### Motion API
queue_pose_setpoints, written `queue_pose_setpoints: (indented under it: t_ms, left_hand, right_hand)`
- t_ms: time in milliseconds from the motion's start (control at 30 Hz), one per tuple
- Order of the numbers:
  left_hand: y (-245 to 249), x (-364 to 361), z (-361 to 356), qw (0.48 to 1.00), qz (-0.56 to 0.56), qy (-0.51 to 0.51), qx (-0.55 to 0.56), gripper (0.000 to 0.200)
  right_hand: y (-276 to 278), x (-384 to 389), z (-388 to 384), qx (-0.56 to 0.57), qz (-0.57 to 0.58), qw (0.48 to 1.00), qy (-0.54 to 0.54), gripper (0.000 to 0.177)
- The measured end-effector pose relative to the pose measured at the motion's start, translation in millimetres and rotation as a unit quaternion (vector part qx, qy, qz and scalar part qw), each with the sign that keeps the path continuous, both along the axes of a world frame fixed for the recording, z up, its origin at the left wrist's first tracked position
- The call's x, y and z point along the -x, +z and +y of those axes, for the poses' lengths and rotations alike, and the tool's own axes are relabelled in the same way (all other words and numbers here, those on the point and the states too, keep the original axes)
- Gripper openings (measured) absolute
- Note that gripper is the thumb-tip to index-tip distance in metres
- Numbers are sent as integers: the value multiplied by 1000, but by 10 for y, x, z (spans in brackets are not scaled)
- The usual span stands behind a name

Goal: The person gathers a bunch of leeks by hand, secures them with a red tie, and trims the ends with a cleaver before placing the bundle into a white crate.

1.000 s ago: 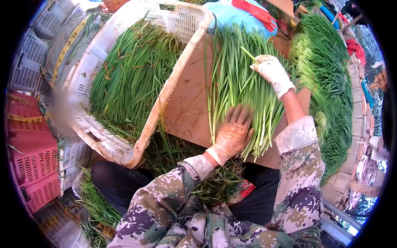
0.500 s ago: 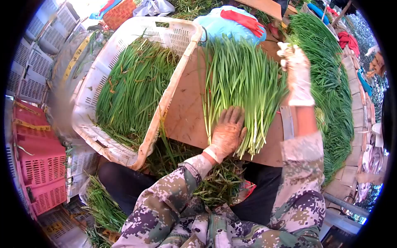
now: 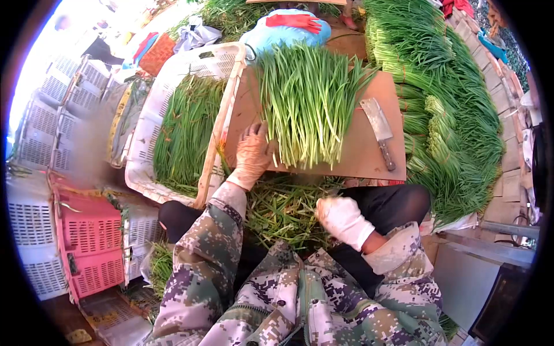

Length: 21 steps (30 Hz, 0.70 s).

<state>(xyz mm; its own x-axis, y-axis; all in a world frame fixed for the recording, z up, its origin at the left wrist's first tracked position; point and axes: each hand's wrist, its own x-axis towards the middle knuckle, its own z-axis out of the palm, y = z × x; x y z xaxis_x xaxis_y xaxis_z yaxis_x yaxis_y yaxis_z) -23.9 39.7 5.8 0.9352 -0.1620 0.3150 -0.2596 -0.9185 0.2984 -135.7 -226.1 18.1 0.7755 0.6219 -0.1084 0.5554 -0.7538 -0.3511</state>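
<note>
A broad bundle of garlic chives point(image 3: 309, 109) lies on a brown board point(image 3: 369, 155), pale stem ends toward me. My left hand point(image 3: 252, 154), in a dirty thin glove, rests on the board at the bundle's left edge, fingers stretched out and open. Low in front of my right knee is my right hand point(image 3: 344, 219), in a whitish glove, its fingers curled closed above a heap of loose leaf trimmings point(image 3: 288, 213). What those fingers hold, if anything, I cannot tell. On the board's right side lies a cleaver point(image 3: 378, 124), its handle toward me.
At left stands a white plastic crate point(image 3: 144, 138) of loose chives point(image 3: 190, 135). Red and white crates point(image 3: 89, 230) are stacked beyond it. Tied chive bundles point(image 3: 438, 115) pile up along the right. A red glove point(image 3: 294, 22) lies on a blue bag point(image 3: 283, 39) behind the board.
My right hand has come from the chives' upper right down toward my lap. My left hand has slid off the stems to their left side. The cleaver now shows fully.
</note>
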Motion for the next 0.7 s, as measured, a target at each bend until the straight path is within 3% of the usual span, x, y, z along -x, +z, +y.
queue_pose_setpoints:
  t_ms: [67, 133, 200, 333, 433, 467, 500, 533, 600, 633, 667, 700]
  left_hand:
    - [-42, 13, 111, 999, -18, 30, -36, 47]
    - [-96, 27, 262, 981, 165, 104, -8, 38]
    - [-139, 45, 381, 979, 160, 123, -7, 27]
    - [-63, 63, 385, 951, 231, 197, 66, 25]
    - [-368, -114, 607, 931, 254, 249, 85, 28]
    - [-402, -165, 601, 930, 257, 248, 87, 28]
    - [-427, -188, 600, 938, 225, 251, 85, 25]
    - [-435, -210, 635, 944, 191, 255, 86, 22]
    - [-668, -303, 726, 945, 171, 233, 155, 21]
    - [-861, -324, 838, 941, 153, 226, 201, 22]
    - [-663, -294, 755, 954, 109, 242, 136, 22]
    - [-571, -316, 759, 956, 119, 255, 76, 23]
  right_hand:
    - [145, -274, -97, -130, -33, 991, -19, 15]
    - [182, -475, -202, -126, -59, 990, -26, 13]
    - [168, -707, -334, -124, -132, 983, -29, 4]
    - [115, -1220, -699, -132, -124, 981, -69, 7]
    - [-411, -1881, -1041, 39, -191, 979, -60, 12]
    - [-440, -1984, -1090, 65, -202, 976, -40, 13]
    - [-191, -2000, -996, 83, -78, 984, -134, 17]
    - [-281, -2066, -997, 84, -76, 986, -126, 17]
    - [-547, -2231, -1064, 36, -188, 967, -171, 29]
    - [-660, -2322, -1108, 20, -182, 965, -188, 33]
    - [-763, -2355, -1051, 1, -172, 964, -205, 39]
    - [-583, -2278, -981, -38, -172, 968, -178, 29]
